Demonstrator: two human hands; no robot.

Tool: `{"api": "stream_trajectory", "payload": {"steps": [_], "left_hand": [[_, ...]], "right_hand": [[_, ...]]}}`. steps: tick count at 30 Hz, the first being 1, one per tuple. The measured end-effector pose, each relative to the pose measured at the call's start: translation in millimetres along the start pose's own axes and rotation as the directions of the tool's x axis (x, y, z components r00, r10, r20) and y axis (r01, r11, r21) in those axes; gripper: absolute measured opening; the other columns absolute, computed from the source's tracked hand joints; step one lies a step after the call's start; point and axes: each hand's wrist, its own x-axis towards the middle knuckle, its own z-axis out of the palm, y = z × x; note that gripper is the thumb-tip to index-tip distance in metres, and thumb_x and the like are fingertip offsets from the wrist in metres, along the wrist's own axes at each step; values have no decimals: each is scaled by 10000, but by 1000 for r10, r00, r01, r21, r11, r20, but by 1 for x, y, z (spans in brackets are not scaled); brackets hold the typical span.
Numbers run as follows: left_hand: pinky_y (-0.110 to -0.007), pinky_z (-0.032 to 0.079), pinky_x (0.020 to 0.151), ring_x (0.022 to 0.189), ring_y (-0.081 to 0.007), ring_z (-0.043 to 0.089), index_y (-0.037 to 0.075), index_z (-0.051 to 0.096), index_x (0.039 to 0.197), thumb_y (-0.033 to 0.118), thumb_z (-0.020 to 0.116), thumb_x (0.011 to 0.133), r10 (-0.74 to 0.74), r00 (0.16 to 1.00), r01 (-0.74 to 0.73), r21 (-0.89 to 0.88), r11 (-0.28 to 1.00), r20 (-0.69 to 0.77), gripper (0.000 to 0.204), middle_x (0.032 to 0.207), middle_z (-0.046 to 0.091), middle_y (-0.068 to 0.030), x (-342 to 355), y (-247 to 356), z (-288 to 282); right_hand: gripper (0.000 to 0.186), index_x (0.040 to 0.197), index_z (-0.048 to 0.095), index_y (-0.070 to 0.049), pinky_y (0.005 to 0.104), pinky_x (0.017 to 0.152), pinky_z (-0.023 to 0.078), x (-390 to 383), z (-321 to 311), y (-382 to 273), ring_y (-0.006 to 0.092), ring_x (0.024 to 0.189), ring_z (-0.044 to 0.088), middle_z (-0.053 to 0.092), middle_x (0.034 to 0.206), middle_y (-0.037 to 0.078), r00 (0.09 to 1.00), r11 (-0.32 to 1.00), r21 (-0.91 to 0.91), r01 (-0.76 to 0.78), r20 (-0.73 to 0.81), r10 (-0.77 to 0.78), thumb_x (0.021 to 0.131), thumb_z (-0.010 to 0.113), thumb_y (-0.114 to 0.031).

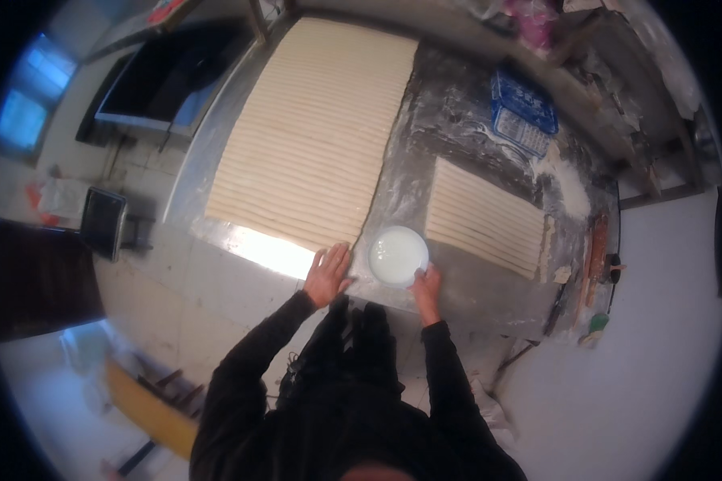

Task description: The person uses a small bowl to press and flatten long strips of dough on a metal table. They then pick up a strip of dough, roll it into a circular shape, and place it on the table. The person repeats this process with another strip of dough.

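Observation:
My left hand [327, 276] lies with its fingers stretched out at the near right corner of a large sheet of dough strips [313, 128]. Beside it, my right hand [427, 290] grips the near right rim of a round white bowl [372, 245] that holds a whitish liquid. The bowl is at the near edge of the metal worktop [473, 301]. Just to its right lies a smaller block of dough strips [486, 216]. Both dough pieces are pale and scored or cut into many parallel bands.
A blue and white package [525, 114] stands at the back right, with loose flour [571, 188] near it. Long brownish sticks [595, 248] and a small green object [598, 322] lie along the right edge. A dark flat screen [164, 80] stands at the left.

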Motion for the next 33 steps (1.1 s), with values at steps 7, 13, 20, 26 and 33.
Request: {"api": "stream_trajectory", "payload": {"steps": [7, 13, 20, 26, 33], "left_hand": [[-520, 273, 1164, 1500, -312, 280, 15, 421, 1478, 334, 688, 858, 161, 987, -161, 106, 981, 12, 747, 1632, 275, -164, 49, -33, 30], [-520, 288, 1175, 1457, -278, 358, 30, 594, 1276, 280, 639, 868, 481, 876, -471, 276, 838, 35, 481, 1552, 420, -135, 43, -65, 22], [-518, 324, 1148, 1433, -309, 394, 5, 570, 1328, 257, 634, 867, 453, 891, -444, 249, 861, 22, 529, 1541, 423, -161, 53, -66, 30], [-531, 313, 1150, 1437, -368, 384, -39, 414, 1459, 226, 613, 913, 405, 914, -398, 209, 893, 11, 639, 1570, 365, -219, 27, -59, 23], [-537, 247, 1187, 1498, -413, 244, -74, 347, 1487, 400, 707, 841, 212, 974, -209, -38, 977, 79, 879, 1601, 264, -268, 10, -28, 33]], "right_hand": [[258, 1100, 581, 130, 349, 449, 586, -4, -9, -4, 240, 595, 679, 654, 831, 187, 997, 998, -60, -1, -76, -4, 885, 503, 9], [264, 1124, 581, 127, 344, 468, 591, -8, -12, -7, 243, 589, 679, 658, 877, 189, 995, 1000, -15, 11, -98, -13, 901, 502, 8], [268, 1131, 585, 120, 342, 483, 595, -9, -8, -22, 250, 607, 688, 657, 896, 205, 997, 999, -36, -14, -82, 11, 905, 505, 1], [275, 1137, 586, 124, 347, 467, 589, -7, -7, -9, 253, 605, 684, 652, 881, 204, 993, 1000, 5, -3, -118, 3, 905, 506, -2], [249, 1087, 588, 128, 348, 451, 583, -1, -8, -10, 263, 574, 671, 646, 859, 215, 993, 999, -18, 44, -105, -46, 899, 518, -19]]}}
